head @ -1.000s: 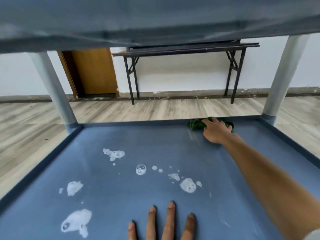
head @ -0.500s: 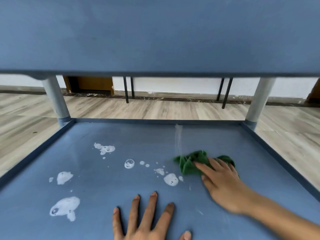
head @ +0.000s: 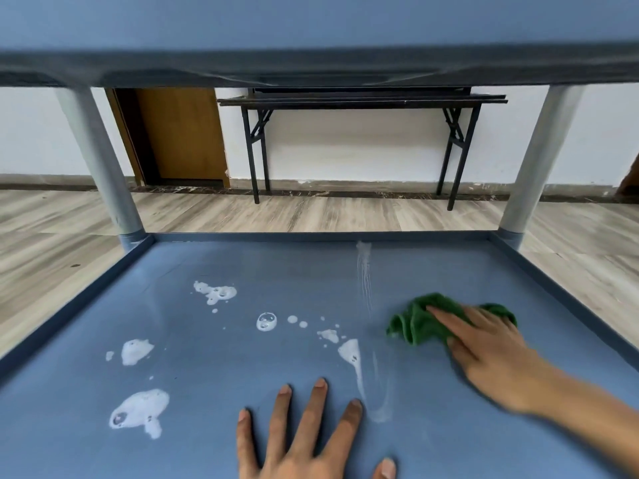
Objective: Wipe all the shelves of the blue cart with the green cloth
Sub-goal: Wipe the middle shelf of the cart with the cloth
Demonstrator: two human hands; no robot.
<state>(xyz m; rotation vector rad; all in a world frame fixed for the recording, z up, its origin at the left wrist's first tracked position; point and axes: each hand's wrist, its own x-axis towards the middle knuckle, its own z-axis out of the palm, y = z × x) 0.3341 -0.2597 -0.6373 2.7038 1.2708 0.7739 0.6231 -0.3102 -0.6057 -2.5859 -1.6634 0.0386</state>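
I am looking in at the lower shelf [head: 242,340] of the blue cart [head: 311,22], just under the shelf above it. From 9 o'clock down to 7 o'clock, white foam [head: 140,413] lies in blobs, and smaller spots trail toward the centre. At 6 o'clock the left hand [head: 304,440] rests flat on the shelf. Its fingers are spread and straight, and its grip is slack and holds nothing. A little right of centre, a thin pale streak [head: 363,267] runs toward 12 o'clock as far as the far rim. At 3 o'clock is the green cloth [head: 415,323]. It is dark green, bunched into thick soft folds, and lies on the shelf just right of the nearest foam. The right hand [head: 491,357] lies on top of it, fingers stretched straight and pressing it down, its grip not curled round it. That hand is blurred.
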